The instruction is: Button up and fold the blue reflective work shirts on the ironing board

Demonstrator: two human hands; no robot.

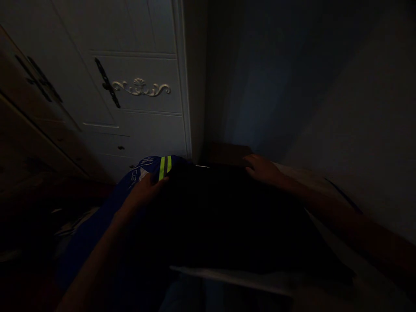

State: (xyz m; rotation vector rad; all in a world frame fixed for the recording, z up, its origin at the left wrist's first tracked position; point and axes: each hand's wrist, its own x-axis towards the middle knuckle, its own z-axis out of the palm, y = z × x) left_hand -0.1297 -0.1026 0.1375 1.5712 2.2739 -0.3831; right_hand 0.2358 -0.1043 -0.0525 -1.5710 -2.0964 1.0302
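The scene is very dark. A black cloth (224,216), perhaps a garment, spreads across the middle in front of me, its folds lost in shadow. My left hand (146,188) is at its far left edge, fingers closed on it, thumb toward the middle. At the far right edge, my right hand (263,169) has its fingers bent over the same cloth. Beside and under my left hand lies a blue garment (92,229) with a yellow-green and grey stripe and pale lettering. A pale edge (234,277) shows along the near side of the black cloth.
A white cabinet (146,130) with dark handles and a carved ornament (139,88) stands ahead on the left. A brown surface (227,151) shows beyond the cloth. The wall (367,121) rises at the right, with a thin blue strip (343,195) near its foot.
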